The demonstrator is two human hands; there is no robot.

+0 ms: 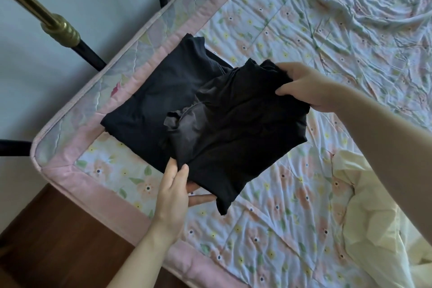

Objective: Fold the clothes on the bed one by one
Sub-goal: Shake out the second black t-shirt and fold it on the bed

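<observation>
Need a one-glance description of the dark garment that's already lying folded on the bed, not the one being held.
Start at the pink-bordered mattress corner beside the brass bedpost. The folded dark garment lies flat on the floral quilt just inside that corner. Unlike the black garment overlapping it, gripped by the left hand and right hand, no hand touches it.

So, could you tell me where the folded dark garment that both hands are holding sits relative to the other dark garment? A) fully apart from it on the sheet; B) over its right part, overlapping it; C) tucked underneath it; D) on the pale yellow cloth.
B: the folded dark garment, held by the left hand and right hand, overlaps the right part of the other dark garment.
</observation>
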